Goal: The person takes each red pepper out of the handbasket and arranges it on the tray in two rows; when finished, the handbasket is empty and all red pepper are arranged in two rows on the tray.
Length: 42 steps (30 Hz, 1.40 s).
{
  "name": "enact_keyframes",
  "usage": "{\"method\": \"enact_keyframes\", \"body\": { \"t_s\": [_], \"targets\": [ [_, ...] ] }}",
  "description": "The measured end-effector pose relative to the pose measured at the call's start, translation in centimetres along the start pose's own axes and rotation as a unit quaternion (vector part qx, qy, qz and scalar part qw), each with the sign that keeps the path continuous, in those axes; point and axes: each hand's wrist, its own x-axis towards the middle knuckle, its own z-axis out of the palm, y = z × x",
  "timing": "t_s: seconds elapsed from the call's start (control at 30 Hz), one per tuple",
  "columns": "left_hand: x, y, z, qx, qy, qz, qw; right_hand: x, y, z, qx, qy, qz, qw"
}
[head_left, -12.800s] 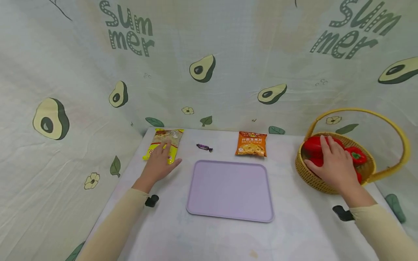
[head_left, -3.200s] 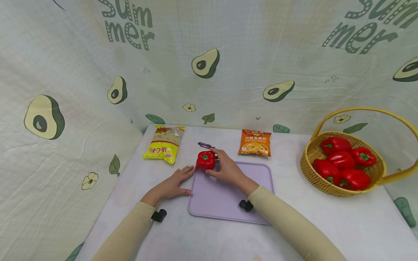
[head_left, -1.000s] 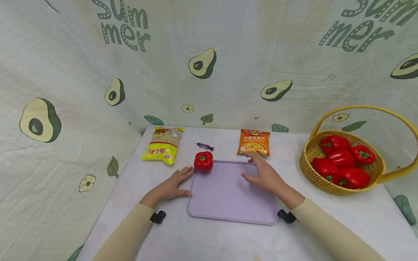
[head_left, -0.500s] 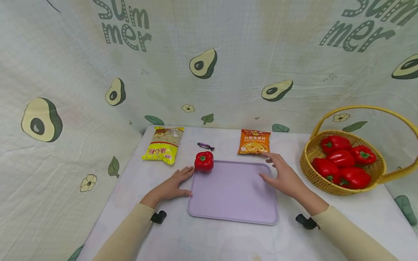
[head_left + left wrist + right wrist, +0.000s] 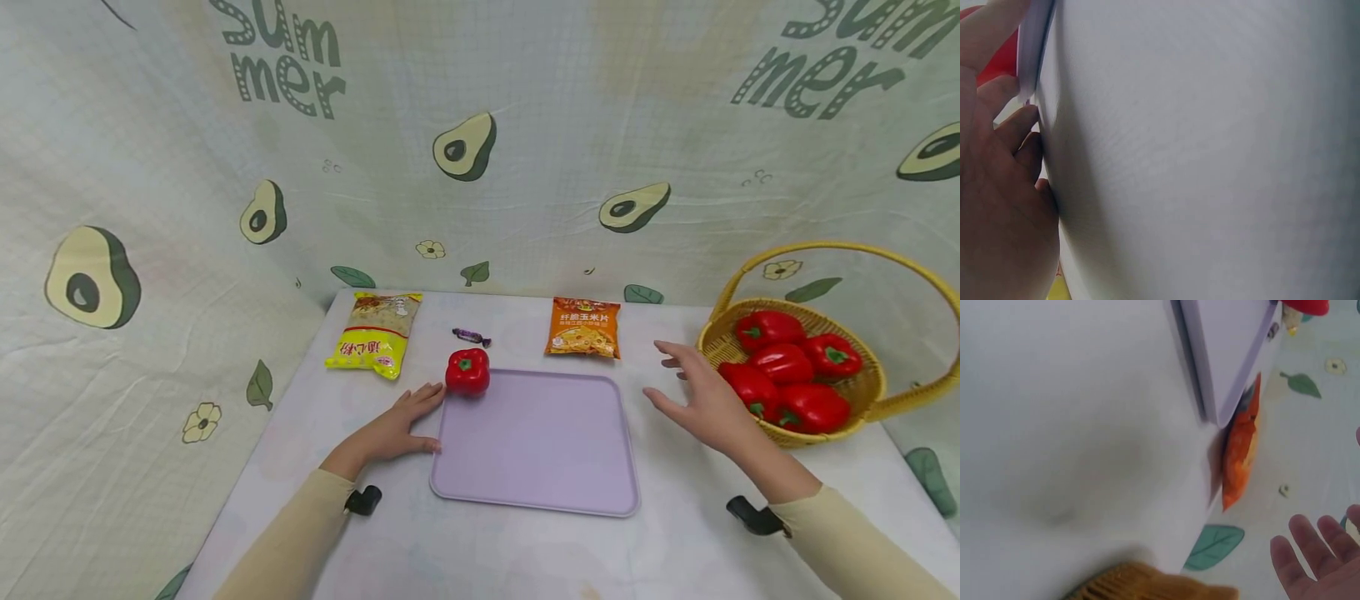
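Note:
A red bell pepper (image 5: 467,372) with a green stem sits at the far left corner of the lilac tray (image 5: 536,442). My left hand (image 5: 390,427) lies at the tray's left edge, thumb and fingertips right at the rim and fingers extended. In the left wrist view, the fingers of the left hand (image 5: 1007,156) are by the tray's side wall. My right hand (image 5: 705,404) hovers between the tray and the wicker basket (image 5: 712,417), fingers spread and nothing in them. Several red bell peppers (image 5: 780,365) lie inside the basket.
Behind the tray lie a yellow pasta bag (image 5: 377,333), a small purple wrapped candy (image 5: 472,337) and an orange snack bag (image 5: 583,327). The basket's tall handle (image 5: 847,247) arches above it. A cloth printed with avocados (image 5: 465,147) hangs behind the table.
Earlier, my right hand held the bell pepper at the tray's far left corner. It has let go and moved right, across the tray toward the basket. My left hand has lately stayed still.

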Motion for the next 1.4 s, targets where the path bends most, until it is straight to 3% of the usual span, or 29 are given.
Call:
{"method": "enact_keyframes", "body": {
  "t_s": [0.37,0.57,0.9,1.4],
  "targets": [
    [0.0,-0.2,0.0,0.000,-0.001,0.002,1.0000,-1.4,3.1,-3.1,-0.030,0.025,0.015,0.9991],
    [0.1,-0.6,0.1,0.009,-0.002,0.000,1.0000,-2.0,5.2,-4.3,-0.048,0.022,0.054,0.9972],
    [0.1,-0.4,0.1,0.008,-0.005,-0.014,0.9999,-2.7,8.6,-5.0,-0.080,0.014,0.119,0.9895],
    [0.1,-0.6,0.3,0.009,0.000,-0.014,0.9999,-2.6,9.7,-5.2,-0.108,-0.014,0.136,0.9847]
  ]
}}
